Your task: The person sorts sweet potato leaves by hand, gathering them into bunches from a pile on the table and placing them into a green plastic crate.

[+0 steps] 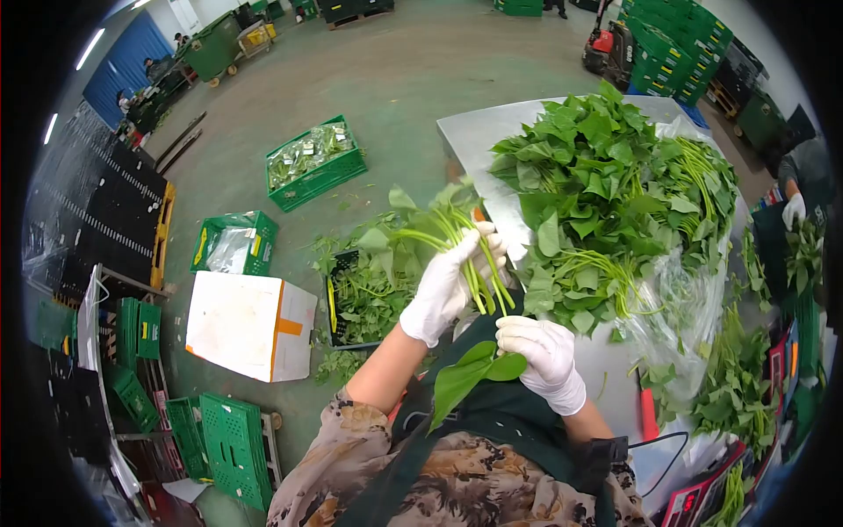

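Observation:
My left hand (455,283), in a white glove, is closed around a bunch of leafy greens (430,230). The cut stem ends point down toward my right hand, and the leaves fan out to the upper left, somewhat blurred. Just below, my gloved right hand (543,358) pinches a leafy sprig (470,378) whose broad leaves hang to the left. On the metal table (474,145) at my right lies a large heap of leafy greens (597,176), with clear plastic film (672,307) beside it.
A dark crate of loose greens (369,303) stands below left, near a white box (237,325). Green crates (316,167) sit on the floor. Scales (694,505) and a red-handled tool (648,413) are at lower right. A co-worker's gloved hand (794,211) holds greens at far right.

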The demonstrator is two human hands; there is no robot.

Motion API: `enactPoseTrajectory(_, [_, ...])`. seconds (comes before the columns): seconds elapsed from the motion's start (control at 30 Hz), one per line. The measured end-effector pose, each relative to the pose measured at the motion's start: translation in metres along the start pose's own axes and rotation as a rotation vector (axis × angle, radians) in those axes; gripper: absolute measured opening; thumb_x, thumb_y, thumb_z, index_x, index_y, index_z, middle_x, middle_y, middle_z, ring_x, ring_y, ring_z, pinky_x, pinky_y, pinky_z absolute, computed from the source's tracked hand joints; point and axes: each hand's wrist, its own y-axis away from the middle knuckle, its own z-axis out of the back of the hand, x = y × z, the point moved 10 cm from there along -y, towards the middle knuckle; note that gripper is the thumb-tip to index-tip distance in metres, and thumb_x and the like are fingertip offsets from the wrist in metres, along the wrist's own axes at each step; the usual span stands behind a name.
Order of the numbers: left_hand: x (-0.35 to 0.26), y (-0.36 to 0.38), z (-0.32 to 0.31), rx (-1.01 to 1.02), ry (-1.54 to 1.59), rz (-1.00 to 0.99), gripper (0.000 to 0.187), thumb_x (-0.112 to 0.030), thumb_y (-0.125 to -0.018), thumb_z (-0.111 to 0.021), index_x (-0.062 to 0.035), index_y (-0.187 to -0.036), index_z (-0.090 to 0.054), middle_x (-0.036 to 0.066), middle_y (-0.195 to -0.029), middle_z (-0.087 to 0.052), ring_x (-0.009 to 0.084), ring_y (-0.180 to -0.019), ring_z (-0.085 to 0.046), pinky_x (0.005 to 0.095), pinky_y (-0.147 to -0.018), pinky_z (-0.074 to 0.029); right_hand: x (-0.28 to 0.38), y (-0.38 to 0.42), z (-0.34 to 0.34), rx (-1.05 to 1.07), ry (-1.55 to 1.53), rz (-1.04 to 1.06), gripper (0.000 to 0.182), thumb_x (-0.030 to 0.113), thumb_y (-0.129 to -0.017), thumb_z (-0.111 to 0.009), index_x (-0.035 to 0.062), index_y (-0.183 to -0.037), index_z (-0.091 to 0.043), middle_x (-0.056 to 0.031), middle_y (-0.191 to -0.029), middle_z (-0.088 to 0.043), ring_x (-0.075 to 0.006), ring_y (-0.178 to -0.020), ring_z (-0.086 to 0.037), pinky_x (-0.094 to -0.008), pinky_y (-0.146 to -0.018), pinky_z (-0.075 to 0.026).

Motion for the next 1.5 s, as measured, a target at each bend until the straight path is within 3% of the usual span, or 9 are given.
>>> enactPoseTrajectory(0.2, [-0.084,-0.006,0.041,-0.119,0.195,-0.279,0.020,-0.022,-0.093,-0.051,-0.0080,-0.108,-0.056,0.005,-0.103,-0.061,0.0203,-0.097,-0.059,0.0380,-0.087,-0.050,0.018,0.008,-0.037,0.110,-0.004,0.070,0.016,0.013,-0.066,-0.071,0.0103,-0.079,-0.061,-0.0027,-0.081,-0.063,-0.0164,-0.071,-0.063,-0.0282,-0.062,-0.050])
enactPoseTrajectory(0.3, [-0.095,0.007,0.030,-0.069,-0.046,-0.313,0.024,-0.024,-0.092,-0.054,-0.0087,-0.110,-0.054,0.008,-0.106,-0.060,0.0231,-0.105,-0.056,0.0418,-0.097,-0.043,-0.035,0.011,-0.088,0.269,0.000,-0.164,0.022,0.016,-0.071,-0.068,0.0079,-0.090,-0.059,-0.0041,-0.085,-0.062,-0.0222,-0.080,-0.062,-0.0314,-0.070,-0.049])
enactPoseTrajectory(0.37, [-0.089,0.013,0.023,-0.069,-0.116,-0.300,0.023,-0.023,-0.093,-0.052,-0.0091,-0.111,-0.053,0.006,-0.098,-0.060,0.0224,-0.104,-0.056,0.0422,-0.097,-0.043,-0.047,0.019,-0.100,0.369,0.141,-0.050,0.027,0.017,-0.074,-0.067,0.0076,-0.098,-0.058,-0.0067,-0.087,-0.061,-0.0252,-0.086,-0.061,-0.0333,-0.074,-0.049])
enactPoseTrajectory(0.63, [0.000,0.019,0.016,0.030,-0.047,0.045,0.040,-0.023,-0.096,-0.045,-0.0093,-0.132,-0.038,-0.003,-0.069,-0.046,0.0131,-0.080,-0.055,0.0405,-0.093,-0.048,-0.147,0.062,0.102,-0.251,0.298,-0.755,0.017,0.010,-0.081,-0.061,0.0054,-0.097,-0.062,-0.0093,-0.088,-0.060,-0.0242,-0.079,-0.059,-0.0313,-0.070,-0.048])
enactPoseTrajectory(0.73, [0.037,0.018,0.009,0.024,0.011,0.179,0.044,-0.023,-0.095,-0.048,-0.0060,-0.134,-0.036,-0.004,-0.066,-0.042,0.0115,-0.073,-0.054,0.0372,-0.088,-0.050,-0.180,0.078,0.113,-0.026,0.519,-0.821,0.019,0.014,-0.081,-0.062,0.0051,-0.098,-0.062,-0.0094,-0.086,-0.059,-0.0230,-0.076,-0.059,-0.0308,-0.068,-0.047])
enactPoseTrajectory(0.87, [0.064,0.020,0.007,0.006,0.139,0.299,0.023,-0.021,-0.095,-0.047,-0.0014,-0.106,-0.052,-0.003,-0.063,-0.043,0.0120,-0.070,-0.053,0.0340,-0.083,-0.049,-0.210,0.090,0.096,0.160,0.310,-0.889,0.017,0.014,-0.079,-0.065,0.0037,-0.093,-0.064,-0.0086,-0.084,-0.058,-0.0202,-0.070,-0.056,-0.0281,-0.067,-0.045])
enactPoseTrajectory(1.0, [0.062,0.021,0.008,-0.014,0.053,0.251,0.022,-0.025,-0.096,-0.047,-0.0041,-0.096,-0.055,-0.004,-0.060,-0.042,0.0113,-0.068,-0.051,0.0326,-0.080,-0.045,-0.192,0.078,0.135,-0.243,0.020,-0.926,0.012,0.008,-0.079,-0.066,0.0019,-0.088,-0.063,0.0002,-0.080,-0.055,-0.0074,-0.069,-0.049,-0.0212,-0.065,-0.041])
enactPoseTrajectory(1.2, [0.053,0.015,-0.001,-0.014,-0.125,0.157,0.023,-0.025,-0.095,-0.048,-0.0039,-0.096,-0.056,-0.004,-0.062,-0.042,0.0111,-0.067,-0.050,0.0331,-0.079,-0.047,-0.192,0.102,0.152,-0.522,-0.252,-1.144,0.008,0.008,-0.084,-0.063,0.0039,-0.090,-0.061,0.0033,-0.075,-0.057,-0.0041,-0.062,-0.049,-0.0181,-0.056,-0.039])
enactPoseTrajectory(1.5, [0.047,0.012,-0.044,0.070,-0.316,-0.023,0.019,-0.017,-0.091,-0.055,-0.0001,-0.100,-0.057,-0.001,-0.067,-0.048,0.0108,-0.065,-0.051,0.0295,-0.073,-0.048,-0.164,0.085,0.109,-0.668,-0.616,-0.954,0.012,0.013,-0.086,-0.062,0.0045,-0.094,-0.060,0.0009,-0.078,-0.061,-0.0042,-0.060,-0.052,-0.0177,-0.053,-0.039])
